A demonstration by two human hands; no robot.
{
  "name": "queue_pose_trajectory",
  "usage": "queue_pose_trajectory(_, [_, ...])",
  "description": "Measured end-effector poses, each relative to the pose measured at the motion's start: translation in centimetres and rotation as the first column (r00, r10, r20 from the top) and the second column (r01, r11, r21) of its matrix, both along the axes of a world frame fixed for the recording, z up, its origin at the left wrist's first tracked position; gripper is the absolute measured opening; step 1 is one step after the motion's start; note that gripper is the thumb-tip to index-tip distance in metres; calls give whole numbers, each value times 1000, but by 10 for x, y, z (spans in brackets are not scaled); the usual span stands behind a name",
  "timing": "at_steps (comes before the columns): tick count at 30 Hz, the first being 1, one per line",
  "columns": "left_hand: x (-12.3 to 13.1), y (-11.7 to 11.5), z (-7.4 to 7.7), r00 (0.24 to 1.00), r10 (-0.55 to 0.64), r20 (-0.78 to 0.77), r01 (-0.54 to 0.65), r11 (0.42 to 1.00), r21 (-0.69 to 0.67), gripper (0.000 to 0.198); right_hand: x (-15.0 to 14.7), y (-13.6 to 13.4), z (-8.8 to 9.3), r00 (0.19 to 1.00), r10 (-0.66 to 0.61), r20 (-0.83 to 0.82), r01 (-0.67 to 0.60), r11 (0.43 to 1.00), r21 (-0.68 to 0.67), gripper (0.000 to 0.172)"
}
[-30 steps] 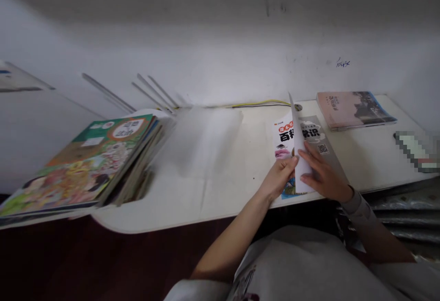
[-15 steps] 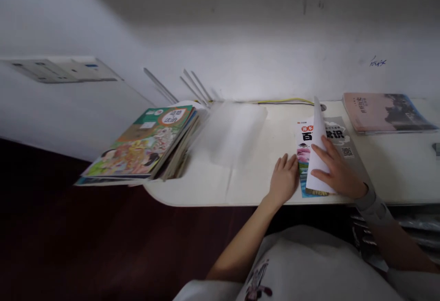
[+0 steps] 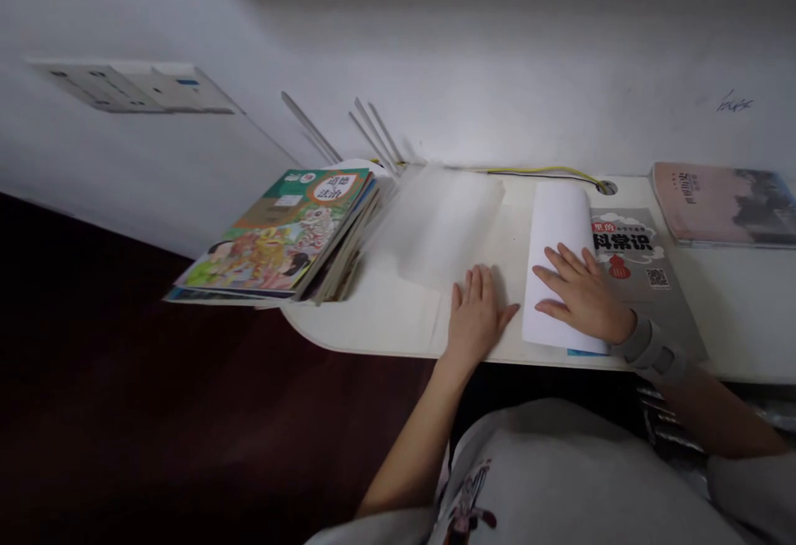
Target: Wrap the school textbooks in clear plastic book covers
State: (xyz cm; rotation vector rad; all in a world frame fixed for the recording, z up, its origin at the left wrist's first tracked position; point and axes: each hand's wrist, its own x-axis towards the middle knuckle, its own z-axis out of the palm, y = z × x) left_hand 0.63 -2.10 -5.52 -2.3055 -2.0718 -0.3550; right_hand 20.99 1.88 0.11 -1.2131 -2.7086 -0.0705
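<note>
My right hand, with a grey band at the wrist, lies flat with fingers spread on a white sheet. This sheet covers the left part of a book with a grey cover and black Chinese lettering; a sliver of blue shows below it. To the left, my left hand rests palm down on the white desk, thumb out to the side and holding nothing. Its fingertips are at the near edge of a translucent plastic sheet; whether they press on it I cannot tell.
A stack of books with a green illustrated cover on top overhangs the desk's left end. Pink books lie at the right. Antenna-like grey rods and a yellow cable are along the wall, below a socket panel.
The white sheet has swung left and down over the book's left side, with my right hand flattening on it. My left hand has moved left, off the book's edge. The view has shifted slightly.
</note>
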Motion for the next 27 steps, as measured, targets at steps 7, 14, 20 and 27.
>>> queue_pose_trajectory(7, [-4, -1, -16, 990, -81, 116, 76, 996, 48, 47, -32, -6, -6, 998, -50, -22, 51, 998, 39, 48])
queue_pose_trajectory(14, [-7, 0, 1, 957, 12, 289, -33, 997, 68, 40, -38, -4, -12, 997, -53, -62, 55, 998, 38, 46])
queue_pose_trajectory(20, [5, -5, 3, 984, 24, 176, -34, 998, 51, 51, -46, -13, -7, 998, 8, -58, -11, 999, -51, 44])
queue_pose_trajectory(27, [9, -11, -4, 999, 11, 47, -12, 1000, 14, 49, -33, 72, 18, 984, -133, -121, 126, 990, -63, 46])
